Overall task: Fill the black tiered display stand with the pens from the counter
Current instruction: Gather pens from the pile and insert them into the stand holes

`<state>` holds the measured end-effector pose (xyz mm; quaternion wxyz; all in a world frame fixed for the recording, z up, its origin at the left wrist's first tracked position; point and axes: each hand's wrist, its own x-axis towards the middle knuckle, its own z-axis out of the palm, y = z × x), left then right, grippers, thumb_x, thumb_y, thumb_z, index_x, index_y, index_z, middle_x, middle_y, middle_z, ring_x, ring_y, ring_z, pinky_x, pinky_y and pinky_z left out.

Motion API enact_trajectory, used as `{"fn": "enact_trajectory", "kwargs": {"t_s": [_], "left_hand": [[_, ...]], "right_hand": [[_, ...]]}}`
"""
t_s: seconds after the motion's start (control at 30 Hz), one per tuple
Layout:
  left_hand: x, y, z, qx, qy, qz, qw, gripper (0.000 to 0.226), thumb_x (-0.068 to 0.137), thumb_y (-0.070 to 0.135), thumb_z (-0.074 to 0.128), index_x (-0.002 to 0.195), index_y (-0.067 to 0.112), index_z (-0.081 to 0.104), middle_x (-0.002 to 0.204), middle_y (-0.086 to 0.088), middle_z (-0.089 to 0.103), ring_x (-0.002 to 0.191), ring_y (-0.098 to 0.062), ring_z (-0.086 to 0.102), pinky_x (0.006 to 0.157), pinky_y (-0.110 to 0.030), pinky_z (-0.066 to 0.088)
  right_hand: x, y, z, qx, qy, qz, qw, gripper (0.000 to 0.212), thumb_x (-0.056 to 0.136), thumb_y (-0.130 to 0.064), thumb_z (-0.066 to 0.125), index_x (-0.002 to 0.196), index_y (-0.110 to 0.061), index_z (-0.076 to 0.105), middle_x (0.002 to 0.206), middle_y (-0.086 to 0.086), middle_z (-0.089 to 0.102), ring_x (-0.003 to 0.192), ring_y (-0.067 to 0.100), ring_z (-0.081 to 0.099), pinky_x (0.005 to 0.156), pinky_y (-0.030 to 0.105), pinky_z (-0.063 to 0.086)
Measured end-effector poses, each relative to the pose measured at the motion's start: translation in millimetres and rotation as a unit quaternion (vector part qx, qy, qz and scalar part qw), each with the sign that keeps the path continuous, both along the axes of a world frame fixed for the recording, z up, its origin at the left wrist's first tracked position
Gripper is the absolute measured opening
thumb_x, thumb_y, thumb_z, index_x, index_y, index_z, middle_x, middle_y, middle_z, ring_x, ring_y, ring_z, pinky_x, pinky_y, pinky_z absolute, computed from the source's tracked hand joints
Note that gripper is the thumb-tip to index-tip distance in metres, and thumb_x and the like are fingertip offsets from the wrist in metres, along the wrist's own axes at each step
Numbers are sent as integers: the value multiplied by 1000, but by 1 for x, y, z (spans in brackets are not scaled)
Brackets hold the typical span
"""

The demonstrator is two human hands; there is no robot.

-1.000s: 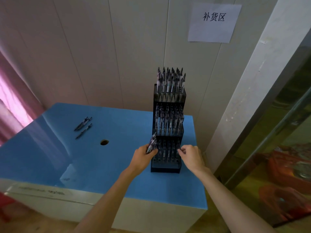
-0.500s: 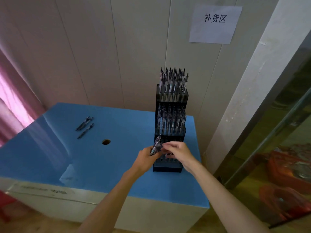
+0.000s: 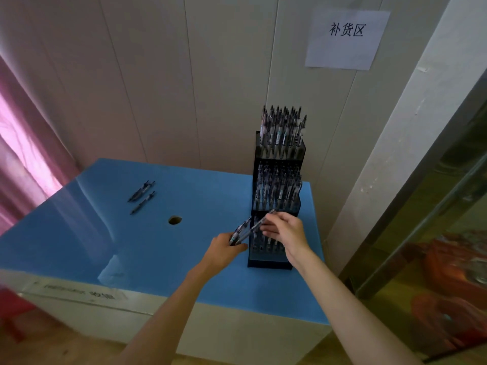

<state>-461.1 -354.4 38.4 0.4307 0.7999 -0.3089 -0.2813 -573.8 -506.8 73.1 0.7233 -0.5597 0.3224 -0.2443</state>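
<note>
The black tiered display stand [image 3: 277, 262] rises at the right of the blue counter [image 3: 131, 246]. Its top and middle tiers are packed with upright pens, and its lowest tier holds several more. My left hand [image 3: 224, 250] grips a small bundle of pens [image 3: 240, 231] just left of the lowest tier. My right hand [image 3: 286, 233] pinches one pen [image 3: 259, 225] that slants out of that bundle, in front of the lowest tier. Two loose pens [image 3: 142, 194] lie on the counter at the far left.
A round hole [image 3: 175, 220] is cut in the counter's middle. A white panelled wall with a paper sign [image 3: 346, 39] stands behind. A pink curtain [image 3: 23, 159] hangs at the left, and a glass panel [image 3: 434, 233] borders the right.
My right hand came from the right side of the stand across to the bundle and took one pen, which now slants up out of my left hand. My left hand stayed in place.
</note>
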Motion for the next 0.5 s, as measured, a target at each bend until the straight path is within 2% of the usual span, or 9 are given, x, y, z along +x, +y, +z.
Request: {"fn": "enact_trajectory", "kwargs": {"t_s": [0.07, 0.17, 0.23, 0.33, 0.5], "left_hand": [[4, 6, -3, 2, 10, 20, 1000, 39, 90, 17, 69, 66, 16, 38, 56, 4, 35, 47, -11, 28, 44, -18, 26], [8, 11, -6, -21, 21, 48, 998, 44, 88, 13, 68, 62, 18, 33, 54, 6, 32, 48, -12, 26, 47, -22, 26], [8, 12, -6, -34, 21, 58, 997, 45, 87, 11, 68, 62, 19, 31, 54, 6, 31, 49, -12, 25, 46, -20, 26], [7, 9, -3, -39, 19, 55, 998, 43, 87, 10, 67, 63, 18, 32, 55, 6, 31, 49, -11, 25, 45, -20, 25], [9, 11, 0, -41, 14, 50, 998, 41, 87, 10, 66, 62, 19, 34, 54, 7, 31, 47, -10, 25, 47, -24, 26]], "right_hand": [[-2, -6, 2, -36, 13, -37, 999, 10, 92, -10, 69, 98, -1, 70, 86, 15, 75, 76, 28, 74, 74, 35, 62], [-3, -11, -5, -187, 62, -38, 980, 4, 91, -11, 71, 90, -7, 70, 78, 8, 74, 73, 24, 74, 70, 32, 62], [-2, -9, -12, -275, 94, -21, 957, 5, 89, -13, 74, 89, -10, 71, 77, 2, 73, 72, 14, 72, 70, 27, 60], [1, -3, -20, -329, 118, -10, 937, 7, 88, -14, 75, 93, -11, 72, 80, -3, 72, 72, 1, 68, 70, 15, 56], [7, 3, -19, -380, 143, -10, 914, 6, 88, -15, 76, 91, -12, 72, 77, -10, 70, 70, -5, 66, 69, 10, 53]]}}
